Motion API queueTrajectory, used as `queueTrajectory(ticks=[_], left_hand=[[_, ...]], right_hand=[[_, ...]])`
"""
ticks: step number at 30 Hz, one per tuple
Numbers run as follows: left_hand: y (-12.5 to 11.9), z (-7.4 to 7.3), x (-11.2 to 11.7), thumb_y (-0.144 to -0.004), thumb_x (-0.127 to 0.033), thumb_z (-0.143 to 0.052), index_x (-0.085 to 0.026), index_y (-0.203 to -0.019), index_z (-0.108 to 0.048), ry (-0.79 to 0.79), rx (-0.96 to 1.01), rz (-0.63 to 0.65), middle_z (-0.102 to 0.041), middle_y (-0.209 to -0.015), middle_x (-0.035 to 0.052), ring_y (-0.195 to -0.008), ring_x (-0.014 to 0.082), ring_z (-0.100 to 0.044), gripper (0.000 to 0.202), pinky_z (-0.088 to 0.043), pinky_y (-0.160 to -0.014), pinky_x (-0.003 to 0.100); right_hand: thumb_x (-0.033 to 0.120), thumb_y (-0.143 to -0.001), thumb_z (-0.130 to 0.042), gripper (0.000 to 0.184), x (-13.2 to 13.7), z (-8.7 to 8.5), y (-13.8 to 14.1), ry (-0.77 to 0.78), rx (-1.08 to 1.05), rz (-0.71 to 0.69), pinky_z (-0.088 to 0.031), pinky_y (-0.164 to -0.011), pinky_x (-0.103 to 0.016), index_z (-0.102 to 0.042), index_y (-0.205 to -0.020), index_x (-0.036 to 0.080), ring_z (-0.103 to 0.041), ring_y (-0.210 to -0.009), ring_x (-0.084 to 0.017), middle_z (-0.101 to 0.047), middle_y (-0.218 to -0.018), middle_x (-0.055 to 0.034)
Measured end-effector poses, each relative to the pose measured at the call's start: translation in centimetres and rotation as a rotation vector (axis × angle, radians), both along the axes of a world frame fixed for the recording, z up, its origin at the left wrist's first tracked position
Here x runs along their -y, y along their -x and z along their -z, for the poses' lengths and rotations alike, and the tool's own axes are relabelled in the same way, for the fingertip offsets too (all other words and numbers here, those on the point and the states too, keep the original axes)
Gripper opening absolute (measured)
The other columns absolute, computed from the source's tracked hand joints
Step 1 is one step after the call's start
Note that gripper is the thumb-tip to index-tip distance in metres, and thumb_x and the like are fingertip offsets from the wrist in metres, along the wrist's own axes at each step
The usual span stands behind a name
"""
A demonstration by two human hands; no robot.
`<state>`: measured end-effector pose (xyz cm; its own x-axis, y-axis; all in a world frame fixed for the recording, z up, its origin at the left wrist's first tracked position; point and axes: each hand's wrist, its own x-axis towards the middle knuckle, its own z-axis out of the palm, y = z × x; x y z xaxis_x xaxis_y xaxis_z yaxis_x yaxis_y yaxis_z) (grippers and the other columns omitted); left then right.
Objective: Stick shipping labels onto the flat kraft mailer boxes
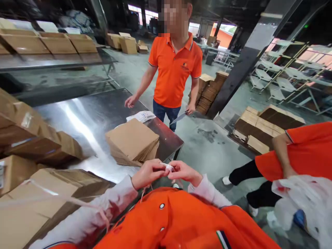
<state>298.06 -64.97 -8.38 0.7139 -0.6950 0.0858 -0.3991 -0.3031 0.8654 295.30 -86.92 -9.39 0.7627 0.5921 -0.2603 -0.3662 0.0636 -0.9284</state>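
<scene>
My left hand (151, 173) and my right hand (184, 172) meet in front of my chest, fingers pinched. Between them is a small white twisted strip (167, 166), perhaps plastic twine; the fingers partly cover it. Thin strands dangle below my left wrist. Just beyond the hands, a stack of flattened cardboard boxes (132, 138) lies on the metal table (90, 107). A pale pinkish plastic strand (70, 200) runs across the cardboard bundle (44, 193) at lower left and over my left sleeve.
A person in an orange shirt (176, 69) stands across the table by some papers (141, 116), holding a flat sheet (179, 117). At right, another person (308, 148) is beside a white plastic bag (306, 204). Cartons (31, 128) crowd the left; a pillar (241, 65) rises behind.
</scene>
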Motion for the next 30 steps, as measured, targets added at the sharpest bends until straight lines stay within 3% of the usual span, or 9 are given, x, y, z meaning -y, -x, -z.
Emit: queueTrajectory(ticks=[4, 7, 9, 14, 19, 24, 28, 30], left_hand=[[0.5, -0.1, 1.2, -0.082, -0.053, -0.075, -0.015, -0.076, -0.08, 0.126, -0.258, -0.035, -0.066, -0.077, 0.0063, -0.075, 0.0161, -0.058, 0.039, -0.044, -0.068, 0.025], [0.8, -0.6, 1.5, -0.077, -0.054, -0.079, -0.014, -0.073, -0.08, 0.139, -0.408, 0.033, -0.07, -0.078, 0.0072, -0.074, 0.016, -0.06, 0.041, -0.045, -0.068, 0.025], [1.0, -0.6, 1.5, -0.074, -0.051, -0.081, -0.013, -0.07, -0.078, 0.118, -0.47, 0.012, -0.071, -0.077, 0.0068, -0.072, 0.0159, -0.06, 0.038, -0.045, -0.066, 0.024], [2.0, 0.9, 2.4, -0.075, -0.033, -0.069, -0.014, -0.065, -0.066, 0.092, -0.378, -0.177, -0.059, -0.063, 0.0004, -0.062, 0.0116, -0.05, 0.022, -0.039, -0.06, 0.022], [2.6, 2.5, 3.5, -0.075, -0.035, -0.062, -0.017, -0.066, -0.054, 0.175, -0.274, -0.22, -0.049, -0.065, -0.0016, -0.061, 0.0111, -0.042, 0.021, -0.034, -0.058, 0.022], [2.1, 2.2, 3.4, -0.072, -0.037, -0.059, -0.018, -0.065, -0.051, 0.218, -0.38, -0.108, -0.048, -0.07, -0.0005, -0.066, 0.0126, -0.042, 0.022, -0.034, -0.061, 0.025], [1.1, 1.3, 3.7, -0.074, -0.041, -0.055, -0.019, -0.065, -0.046, 0.167, -0.6, 0.065, -0.045, -0.068, -0.001, -0.065, 0.0134, -0.04, 0.025, -0.035, -0.06, 0.027], [0.7, 1.0, 4.4, -0.08, -0.047, -0.054, -0.02, -0.066, -0.044, 0.143, -0.595, 0.1, -0.044, -0.068, -0.0012, -0.064, 0.0139, -0.039, 0.032, -0.036, -0.06, 0.028]], right_hand=[[0.048, -0.057, -0.096, 0.05, 0.8, 1.1, 1.4, -0.073, -0.098, 0.022, -0.044, -0.052, -0.018, -0.073, -0.087, 0.015, -0.054, -0.056, -0.007, -0.063, -0.069, 0.0037], [0.048, -0.059, -0.095, 0.047, 1.1, 1.6, 2.3, -0.058, -0.136, 0.049, -0.043, -0.05, -0.018, -0.074, -0.085, 0.015, -0.056, -0.055, -0.008, -0.067, -0.069, 0.0017], [0.047, -0.06, -0.094, 0.044, 0.9, 1.6, 2.7, -0.039, -0.15, 0.115, -0.043, -0.05, -0.017, -0.074, -0.083, 0.015, -0.056, -0.057, -0.008, -0.068, -0.07, 0.001], [0.038, -0.053, -0.096, 0.041, 0.1, 1.5, 2.8, -0.082, -0.257, 0.215, -0.037, -0.048, -0.017, -0.071, -0.075, 0.015, -0.05, -0.052, -0.005, -0.063, -0.063, 0.004], [0.032, -0.05, -0.092, 0.034, -0.4, 1.9, 2.5, -0.093, -0.365, 0.332, -0.023, -0.043, -0.018, -0.067, -0.067, 0.015, -0.035, -0.044, -0.003, -0.051, -0.05, 0.0077], [0.025, -0.05, -0.088, 0.034, -0.7, 2.0, 3.2, 0.1, -0.086, 0.698, -0.046, -0.058, -0.022, -0.071, -0.078, 0.019, -0.056, -0.058, -0.009, -0.069, -0.07, 0.0029], [0.031, -0.062, -0.082, 0.03, -1.1, 1.8, 4.1, 0.222, 0.149, 0.765, -0.057, -0.075, -0.029, -0.077, -0.089, 0.02, -0.069, -0.077, -0.016, -0.076, -0.088, -0.0038], [0.034, -0.069, -0.077, 0.027, -1.2, 1.8, 4.5, 0.276, 0.266, 0.814, -0.058, -0.078, -0.03, -0.079, -0.093, 0.021, -0.07, -0.083, -0.017, -0.077, -0.096, -0.0059]])
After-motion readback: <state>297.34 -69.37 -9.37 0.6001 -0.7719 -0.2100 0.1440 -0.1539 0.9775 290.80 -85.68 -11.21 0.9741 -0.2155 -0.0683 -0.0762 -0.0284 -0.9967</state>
